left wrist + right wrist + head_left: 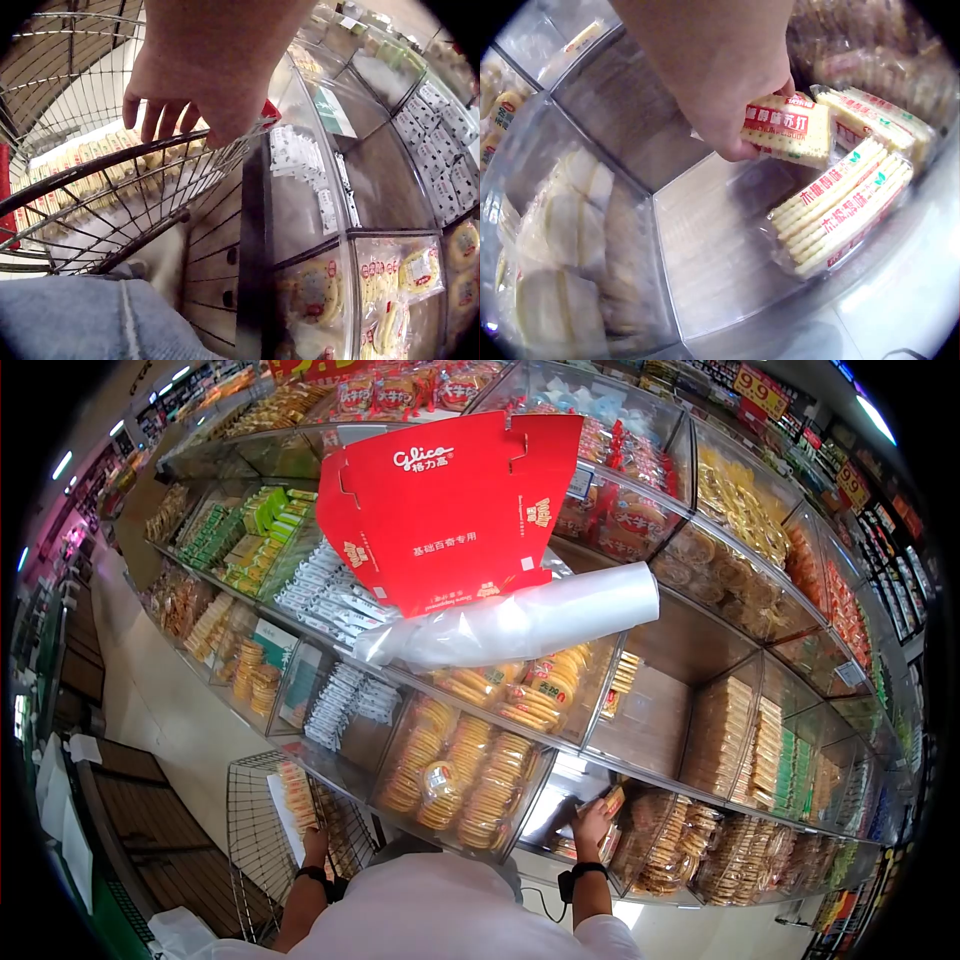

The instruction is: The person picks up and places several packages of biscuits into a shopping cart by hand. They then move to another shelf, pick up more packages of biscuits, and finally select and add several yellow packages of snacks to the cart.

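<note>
Right hand [720, 82] pinches pack [791, 131] in bin [705, 247]; few packs lie there. Left hand [202, 67] apparently grips basket [90, 166] rim; many packs unshelved, so early stage.

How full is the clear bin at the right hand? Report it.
The clear bin is nearly empty: its bare floor shows, only a few cracker packs lie at one side, and the right hand grips one pack.

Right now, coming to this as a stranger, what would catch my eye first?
First, the big red Glico cardboard sign at top centre of the head view, with a roll of clear plastic bags just beneath it, both in front of a curved wall of clear biscuit bins. Lower down, the right hand grips a cracker packet in a bin. The left hand rests on the wire basket rim.
</note>
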Demonstrator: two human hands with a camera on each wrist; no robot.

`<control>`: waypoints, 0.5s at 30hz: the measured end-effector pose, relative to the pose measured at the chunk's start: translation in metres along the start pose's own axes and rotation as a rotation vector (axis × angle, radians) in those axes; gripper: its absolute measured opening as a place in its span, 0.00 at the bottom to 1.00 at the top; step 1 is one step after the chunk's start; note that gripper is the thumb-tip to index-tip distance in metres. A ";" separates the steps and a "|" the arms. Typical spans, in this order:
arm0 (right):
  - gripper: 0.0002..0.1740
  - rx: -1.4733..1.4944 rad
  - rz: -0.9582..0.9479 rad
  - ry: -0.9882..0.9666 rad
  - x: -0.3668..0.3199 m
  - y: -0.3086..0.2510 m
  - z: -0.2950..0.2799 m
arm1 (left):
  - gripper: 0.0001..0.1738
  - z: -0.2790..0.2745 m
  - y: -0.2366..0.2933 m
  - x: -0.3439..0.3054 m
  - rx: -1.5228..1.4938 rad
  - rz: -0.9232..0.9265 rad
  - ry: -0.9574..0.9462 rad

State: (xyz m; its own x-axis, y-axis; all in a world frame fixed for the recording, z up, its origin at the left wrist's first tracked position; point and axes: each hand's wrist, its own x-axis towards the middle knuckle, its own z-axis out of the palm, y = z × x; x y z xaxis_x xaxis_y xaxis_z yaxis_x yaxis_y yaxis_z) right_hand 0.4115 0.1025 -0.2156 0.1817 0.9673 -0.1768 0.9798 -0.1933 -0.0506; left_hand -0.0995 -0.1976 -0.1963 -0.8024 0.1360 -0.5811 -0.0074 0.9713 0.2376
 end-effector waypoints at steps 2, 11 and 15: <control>0.40 0.049 0.018 0.034 -0.002 -0.004 -0.007 | 0.24 -0.002 0.002 -0.002 0.010 0.003 0.004; 0.33 0.336 0.070 0.107 -0.010 -0.006 -0.046 | 0.27 -0.019 0.082 -0.035 -0.127 0.158 0.573; 0.34 0.507 0.174 0.105 -0.025 -0.012 -0.063 | 0.29 -0.015 0.108 -0.022 -0.255 0.546 0.649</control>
State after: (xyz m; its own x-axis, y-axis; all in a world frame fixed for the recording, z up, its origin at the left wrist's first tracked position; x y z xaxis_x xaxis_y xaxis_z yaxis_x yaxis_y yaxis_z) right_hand 0.4002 0.0911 -0.1490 0.3706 0.9201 -0.1268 0.7765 -0.3818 -0.5013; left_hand -0.0913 -0.0982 -0.1464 -0.9126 0.3553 0.2023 0.4052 0.7193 0.5644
